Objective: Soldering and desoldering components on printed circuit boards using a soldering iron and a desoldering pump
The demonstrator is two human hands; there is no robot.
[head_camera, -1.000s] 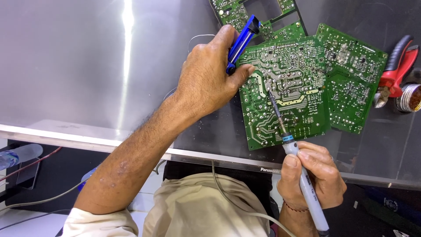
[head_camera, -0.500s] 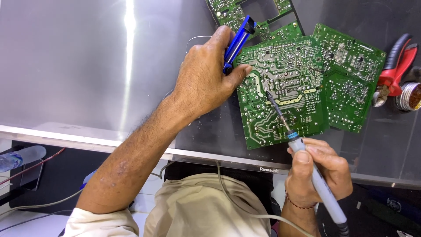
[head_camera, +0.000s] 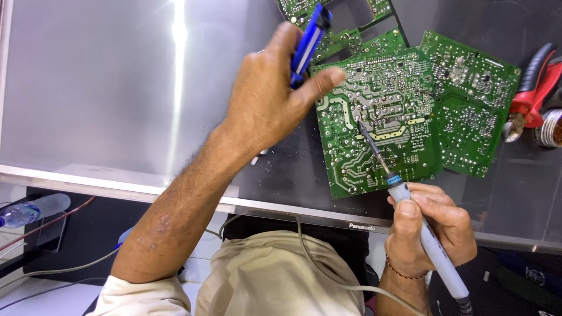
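Observation:
My left hand (head_camera: 266,99) grips a blue pen-shaped desoldering pump (head_camera: 309,36), its tip raised above the upper left corner of a green circuit board (head_camera: 380,117); the thumb reaches toward the board's top edge. The board lies solder side up on a grey reflective panel (head_camera: 117,88). My right hand (head_camera: 430,228) holds a soldering iron (head_camera: 421,234) by its white handle. The iron's thin tip touches the solder joints at the board's upper middle.
A second green board (head_camera: 474,105) lies to the right, partly under the first, and a third (head_camera: 345,23) sits at the top. Red-handled pliers (head_camera: 535,88) and a solder spool (head_camera: 550,129) rest at the far right. A plastic bottle (head_camera: 32,210) lies lower left.
My left hand has lifted the blue pump a little up and away from the board's left edge. The right hand and iron stay on the board, tip shifted slightly.

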